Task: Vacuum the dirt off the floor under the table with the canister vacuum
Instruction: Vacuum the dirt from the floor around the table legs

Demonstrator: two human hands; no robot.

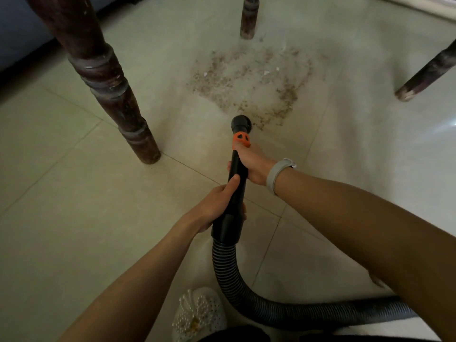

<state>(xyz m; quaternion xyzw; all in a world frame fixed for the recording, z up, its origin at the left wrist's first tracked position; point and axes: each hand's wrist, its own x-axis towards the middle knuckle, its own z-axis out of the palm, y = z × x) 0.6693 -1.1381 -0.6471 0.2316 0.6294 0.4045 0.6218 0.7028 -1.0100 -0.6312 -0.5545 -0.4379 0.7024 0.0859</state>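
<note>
The floor (pixel 74 218) is pale tile with thin grout lines. A loose patch of brown dirt (pixel 246 80) lies scattered on it, flecked with white scraps, between three dark turned table legs (pixel 108 87) standing on the tiles. A white beaded shoe (pixel 199 314) rests nearer.

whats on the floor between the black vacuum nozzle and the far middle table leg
In the head view, a patch of brown crumbly dirt with a few white scraps covers the pale tile between the black nozzle and the far dark wooden leg.
</note>
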